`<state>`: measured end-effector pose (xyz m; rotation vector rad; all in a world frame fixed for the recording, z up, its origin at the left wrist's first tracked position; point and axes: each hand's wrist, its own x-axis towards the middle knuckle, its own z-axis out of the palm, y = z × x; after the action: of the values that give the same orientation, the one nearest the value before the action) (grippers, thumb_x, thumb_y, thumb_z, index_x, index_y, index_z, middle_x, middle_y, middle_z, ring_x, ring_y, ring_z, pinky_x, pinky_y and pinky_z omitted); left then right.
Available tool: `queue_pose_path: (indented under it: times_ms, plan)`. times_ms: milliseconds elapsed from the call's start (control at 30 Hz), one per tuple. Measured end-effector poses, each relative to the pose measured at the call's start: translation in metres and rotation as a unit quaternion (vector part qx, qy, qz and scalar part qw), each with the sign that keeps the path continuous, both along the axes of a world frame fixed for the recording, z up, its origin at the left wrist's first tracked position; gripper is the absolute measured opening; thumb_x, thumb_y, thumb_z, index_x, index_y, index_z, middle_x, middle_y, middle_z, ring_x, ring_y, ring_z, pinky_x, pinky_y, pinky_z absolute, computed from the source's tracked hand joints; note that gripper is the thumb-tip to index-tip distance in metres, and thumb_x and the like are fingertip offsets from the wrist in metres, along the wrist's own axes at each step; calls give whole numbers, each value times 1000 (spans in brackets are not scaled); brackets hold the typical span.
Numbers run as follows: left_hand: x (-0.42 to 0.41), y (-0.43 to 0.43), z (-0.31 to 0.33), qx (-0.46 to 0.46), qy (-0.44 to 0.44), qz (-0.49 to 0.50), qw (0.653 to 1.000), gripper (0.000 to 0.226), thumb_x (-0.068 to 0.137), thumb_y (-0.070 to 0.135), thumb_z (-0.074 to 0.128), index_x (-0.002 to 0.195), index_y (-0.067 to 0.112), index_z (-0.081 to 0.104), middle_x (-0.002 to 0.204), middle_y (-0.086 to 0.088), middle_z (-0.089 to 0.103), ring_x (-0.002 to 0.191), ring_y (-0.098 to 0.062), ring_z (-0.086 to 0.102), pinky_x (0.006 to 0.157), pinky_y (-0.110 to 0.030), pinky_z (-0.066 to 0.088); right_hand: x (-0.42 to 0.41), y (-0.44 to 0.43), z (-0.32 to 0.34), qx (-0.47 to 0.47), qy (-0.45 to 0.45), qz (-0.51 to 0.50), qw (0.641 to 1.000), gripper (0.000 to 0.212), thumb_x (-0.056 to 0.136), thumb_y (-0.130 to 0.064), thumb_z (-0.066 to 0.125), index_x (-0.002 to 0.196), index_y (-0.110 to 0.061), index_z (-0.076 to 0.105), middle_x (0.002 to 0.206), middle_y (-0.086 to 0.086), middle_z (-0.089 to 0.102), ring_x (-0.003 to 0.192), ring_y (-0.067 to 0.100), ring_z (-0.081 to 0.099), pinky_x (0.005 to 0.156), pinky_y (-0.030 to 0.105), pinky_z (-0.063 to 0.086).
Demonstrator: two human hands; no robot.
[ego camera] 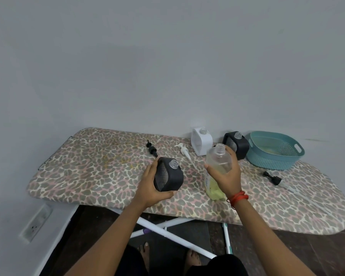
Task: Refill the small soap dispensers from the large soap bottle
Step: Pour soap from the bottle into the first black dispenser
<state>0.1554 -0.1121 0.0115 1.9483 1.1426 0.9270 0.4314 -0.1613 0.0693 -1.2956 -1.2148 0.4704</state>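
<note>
Here's the left hand, fingers curled round the black dispenser; right hand clamped on the soap bottle mid-body. It's probably slick and bottom-heavy: grip firmly there.

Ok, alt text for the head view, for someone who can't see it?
Over a leopard-print ironing board, the left hand grips an uncapped black dispenser while the right hand holds the large soap bottle. Behind stand a white dispenser, a second black dispenser and a teal basket; pumps lie loose.
</note>
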Motion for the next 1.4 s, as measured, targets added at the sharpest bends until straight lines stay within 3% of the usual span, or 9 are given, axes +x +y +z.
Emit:
queue_pose_path:
  times_ms: [67,233,433,567,767,933,1100,1267,1400]
  plan:
    - [-1,-1,1,1,-13,6,1000,116,57,63,87,149,61,16,144,36,31,134,5,39,109,-29,40,-5,4,4,9,-40,9,999,78,68,-34,87,135,-40,49,131,-14,60,121,7,59,96,19,49]
    - [0,-2,3,-15,-32,8,999,117,55,61,89,151,44,23,145,25,38,136,-7,44,110,-31,43,-7,14,23,-27,-161,53,985,77,65,-38,82,129,-54,43,126,-34,53,116,-7,55,89,5,43]
    - [0,-3,4,-26,-34,13,999,120,56,54,92,155,36,27,148,12,42,135,-11,47,110,-36,46,3,27,39,-116,-300,105,941,86,64,-43,81,139,-46,39,132,-17,52,116,9,53,97,28,44]
    - [0,-3,5,-26,-40,13,999,115,56,49,94,150,42,27,145,15,43,133,-9,48,109,-35,46,5,32,46,-141,-355,121,916,89,65,-49,78,144,-42,36,137,-13,51,121,14,53,101,31,44]
    - [-1,-1,4,-31,-55,19,998,115,57,44,97,152,35,33,144,11,48,132,-10,51,109,-37,48,-5,36,48,-164,-399,158,888,93,64,-42,78,145,-46,33,141,-7,52,122,17,53,102,36,46]
    - [0,-2,5,-29,-59,19,998,114,56,45,97,151,35,34,142,11,49,130,-10,52,107,-33,49,-14,39,43,-167,-430,168,871,89,67,-41,81,143,-44,35,139,-8,52,120,15,53,96,25,40]
    - [0,-2,4,-30,-62,19,997,114,57,42,98,150,39,33,142,13,48,130,-6,50,106,-27,46,-21,39,44,-172,-472,168,848,86,67,-46,76,141,-42,34,137,-4,55,122,20,55,98,43,51]
    - [-1,-1,4,-34,-68,20,997,113,57,40,99,152,33,37,144,11,50,133,-9,51,110,-39,49,-25,40,47,-156,-512,152,831,85,68,-43,78,142,-38,37,137,-2,54,122,23,54,97,44,51]
    - [0,-1,4,-29,-61,20,997,115,57,42,98,153,36,35,145,12,49,133,-9,50,110,-39,48,-25,40,52,-137,-550,143,812,85,67,-41,80,143,-33,42,135,-1,55,117,23,56,96,44,49]
